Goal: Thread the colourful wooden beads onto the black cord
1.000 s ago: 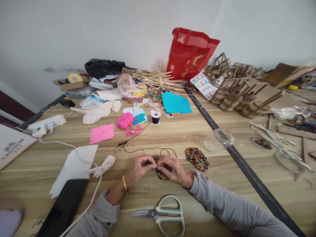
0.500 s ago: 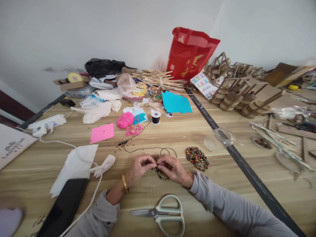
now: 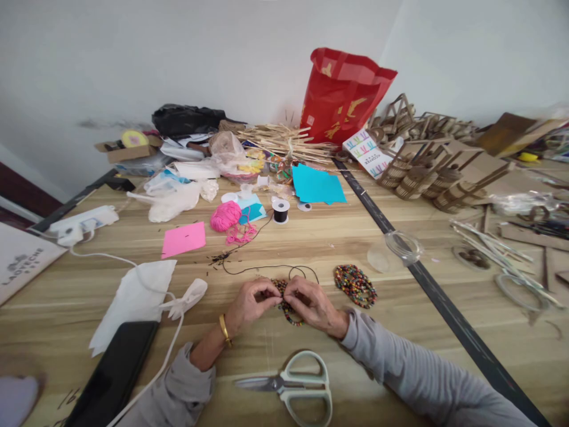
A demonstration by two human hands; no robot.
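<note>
My left hand [image 3: 252,303] and my right hand [image 3: 315,303] meet over a string of small multicoloured beads [image 3: 293,319], each with thumb and fingers pinched together. What lies between the fingertips is too small to make out; the beads are partly hidden behind the right hand. A thin black cord [image 3: 262,268] loops on the table just beyond the hands and runs back toward a spool of black cord [image 3: 280,212]. Right of my right hand lies a coiled heap of beaded strings [image 3: 355,286]. Scissors with pale handles [image 3: 306,391] rest below the hands.
A black phone [image 3: 113,373], white paper [image 3: 136,302] and a white cable [image 3: 173,338] lie at the left. Pink yarn [image 3: 225,216], blue sheets [image 3: 317,184] and a red bag [image 3: 344,98] are farther back. Small woven baskets [image 3: 415,181] stand at the right.
The two hands have drawn very slightly nearer or shifted at the fingertips, still pinched over the beads. Everything else on the table stays where it was.
</note>
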